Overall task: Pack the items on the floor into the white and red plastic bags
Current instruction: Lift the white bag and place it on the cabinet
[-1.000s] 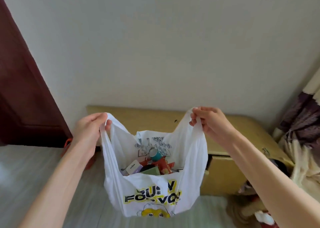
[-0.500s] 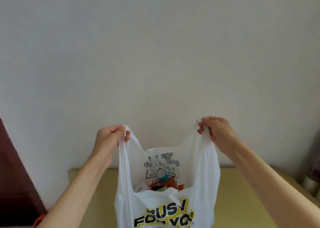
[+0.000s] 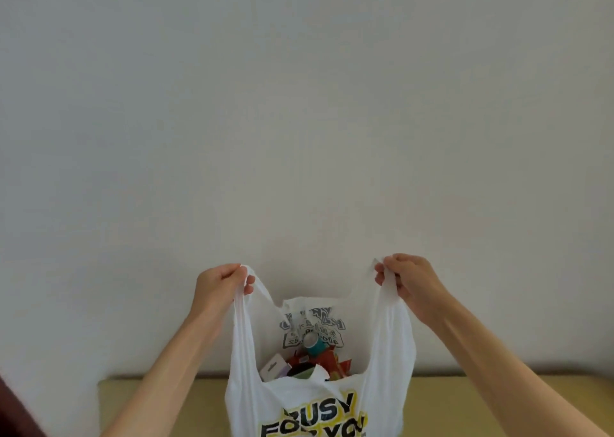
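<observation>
Each grip is closed on a handle loop of the white plastic bag (image 3: 388,363): the left hand (image 3: 217,288) has its fingers curled round the left loop, thumb side uppermost, and the right hand (image 3: 410,282) pinches the right loop between thumb and curled fingers; the fingertips of both are partly folded into the plastic, so how many fingers pass through each loop cannot be told. The bag hangs between the two hands, held up in the air in front of a plain pale wall (image 3: 299,104), its mouth pulled wide; its lower part runs off the bottom edge of the view, so its base is out of sight. Black and yellow lettering on the near face reads "BUSY" over "FOR YOU", the second line cut by the frame; grey print on the far inner face is too faint to read. Inside lie a teal cylinder (image 3: 314,345) tilted with its pale end up, red and orange wrappers (image 3: 335,363), a pale card with a hang slot (image 3: 273,367) and a dark round thing (image 3: 300,370), half hidden by the bag's front fold. Behind the bag a yellowish flat surface (image 3: 149,403) meets the wall; what it belongs to cannot be told. A dark red strip (image 3: 13,413) fills the lower left corner, mostly cut off.
</observation>
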